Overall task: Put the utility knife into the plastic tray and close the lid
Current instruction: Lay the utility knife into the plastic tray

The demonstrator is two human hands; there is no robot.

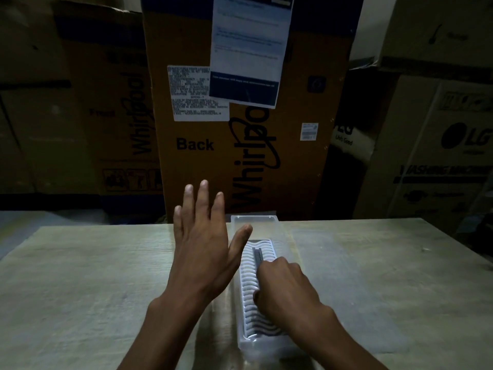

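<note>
A long clear plastic tray with a white ribbed insert lies lengthwise on the table, running away from me. The dark grey utility knife rests along the ribs in the tray's far half. My right hand is closed around the knife's near end, over the tray's middle. My left hand hovers flat with fingers spread, just left of the tray, its thumb over the tray's far left edge and holding nothing. I cannot make out a lid apart from the tray.
The pale wooden table reaches to a far edge just behind the tray. Large cardboard appliance boxes stand close behind it, with more boxes stacked at the right. The room is dim.
</note>
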